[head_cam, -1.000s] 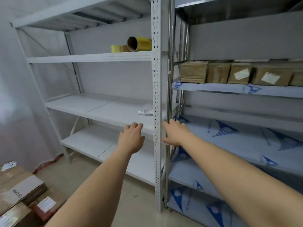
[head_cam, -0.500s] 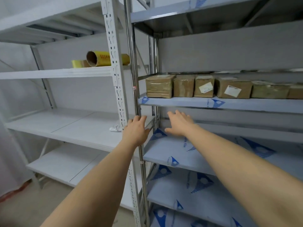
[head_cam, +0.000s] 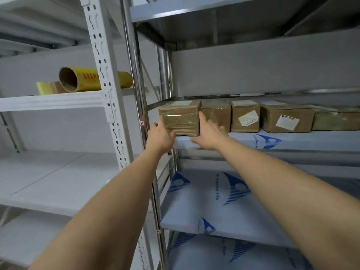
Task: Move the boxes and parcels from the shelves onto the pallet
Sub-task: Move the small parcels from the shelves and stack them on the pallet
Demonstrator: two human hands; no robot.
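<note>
Two bare forearms nearest, reaching up and away toward a row of taped brown parcels on a shelf point(head_cam: 292, 140) wrapped in blue-printed film. Left hand point(head_cam: 159, 134) at the left face of the end parcel point(head_cam: 180, 118), fingers straight and spread, holding nothing yet; right hand point(head_cam: 209, 133) at that parcel's right front corner, index finger up along the seam with its neighbour point(head_cam: 215, 114), likewise spread and unclamped. Actual contact hard to tell, no lift begun. Further right along the same shelf: two labelled parcels point(head_cam: 245, 118) point(head_cam: 286, 118) and a flatter one point(head_cam: 337, 121) cut off by the frame edge, so at least five left to carry. Lower film-covered shelves bare where visible, as are the white shelves to the left, apart from a yellow roll point(head_cam: 93, 78) and a smaller roll point(head_cam: 48, 87) on the upper one. Pallet out of view, its load unknown; far depth behind the parcels hidden, labels too blurred to read.
</note>
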